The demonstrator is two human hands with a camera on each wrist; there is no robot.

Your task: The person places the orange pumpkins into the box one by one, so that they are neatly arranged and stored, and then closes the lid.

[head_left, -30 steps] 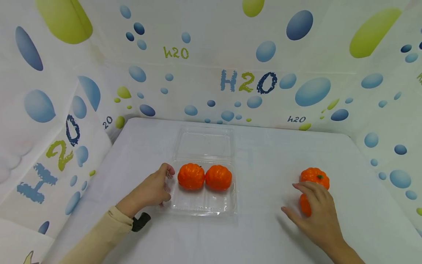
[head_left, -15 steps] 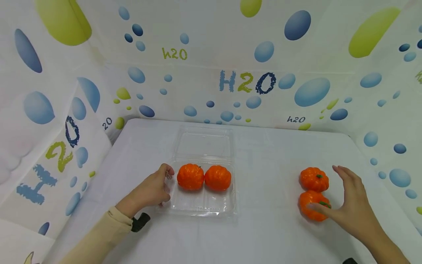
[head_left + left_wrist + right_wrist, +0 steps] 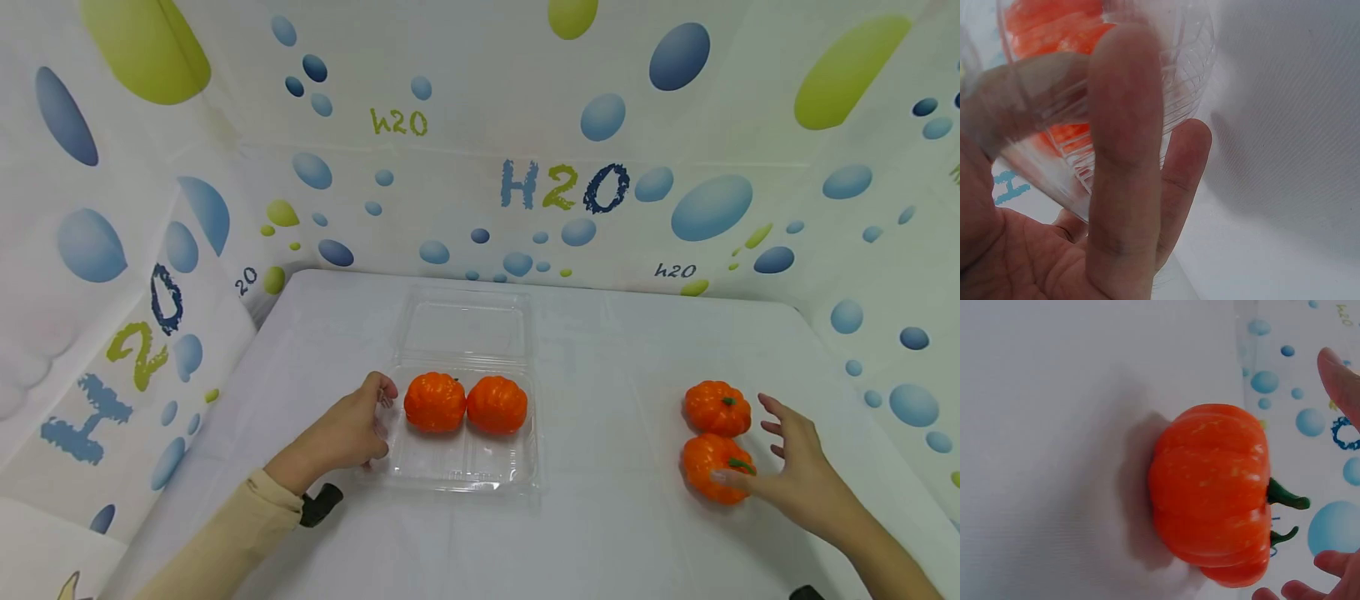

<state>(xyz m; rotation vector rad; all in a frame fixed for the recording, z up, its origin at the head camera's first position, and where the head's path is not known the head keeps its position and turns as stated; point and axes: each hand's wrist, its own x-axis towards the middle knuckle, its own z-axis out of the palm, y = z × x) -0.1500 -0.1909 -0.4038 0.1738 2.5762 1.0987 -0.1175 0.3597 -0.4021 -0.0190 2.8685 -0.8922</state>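
Two orange toy pumpkins, a left one point(image 3: 435, 403) and a right one point(image 3: 497, 406), sit side by side in a clear plastic clamshell container point(image 3: 427, 464), whose lid point(image 3: 467, 329) lies folded back. My left hand point(image 3: 347, 432) holds the container's left side; in the left wrist view its bent fingers point(image 3: 1125, 119) lie along the clear wall. Over on the right, a far pumpkin point(image 3: 717, 407) and a near pumpkin point(image 3: 705, 462) with green stems stand against each other. My right hand point(image 3: 813, 483) hovers just right of them, fingers spread, its thumb overlapping the near pumpkin in the head view.
A white cloth covers the table point(image 3: 607, 417), whose far edge meets a white backdrop point(image 3: 450, 192) printed with blue and green drops. The same printed sheet rises on the left and right sides.
My right hand has moved from over the two right-hand pumpkins to their right side, then slightly lower, uncovering them. The left hand, container and pumpkins have stayed put.
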